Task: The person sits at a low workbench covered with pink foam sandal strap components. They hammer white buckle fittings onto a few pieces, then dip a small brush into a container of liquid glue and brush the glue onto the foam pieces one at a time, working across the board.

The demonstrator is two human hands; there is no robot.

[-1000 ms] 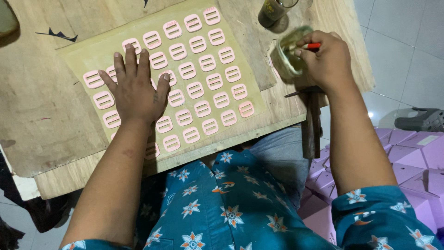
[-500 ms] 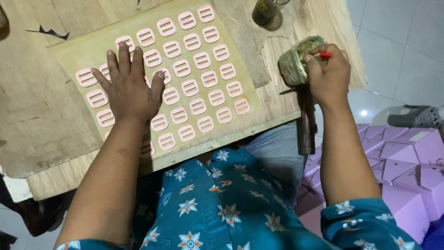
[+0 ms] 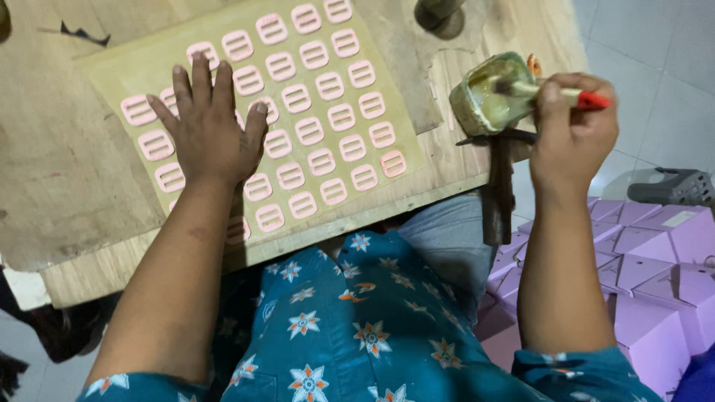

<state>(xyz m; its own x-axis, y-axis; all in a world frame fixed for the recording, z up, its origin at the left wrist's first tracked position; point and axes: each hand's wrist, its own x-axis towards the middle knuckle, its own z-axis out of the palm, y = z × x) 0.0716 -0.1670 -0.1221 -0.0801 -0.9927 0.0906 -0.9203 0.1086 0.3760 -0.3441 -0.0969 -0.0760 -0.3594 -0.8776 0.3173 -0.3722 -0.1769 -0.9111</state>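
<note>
Head view looks down over a lap in blue flowered cloth (image 3: 350, 335), with lilac boxes (image 3: 655, 253) stacked on the floor at the right, near the knee; next comes the wooden table (image 3: 67, 186) and, on it, a pale board (image 3: 395, 97) covered in rows of pink slotted pieces (image 3: 320, 160). Left hand (image 3: 212, 134) lies flat on that board, fingers spread wide, gripping nothing, only pressing it down; right hand (image 3: 570, 130) is closed round a red-handled brush (image 3: 566, 94), whose bristles sit inside a small pot (image 3: 488, 93) at the table's right edge. Yellowish paste, probably glue, fills the pot; loading the brush looks like the step in hand; spreading it would call for a light, even stroke across the pink pieces. Farther off stands a dark round container (image 3: 439, 15), contents unseen.
</note>
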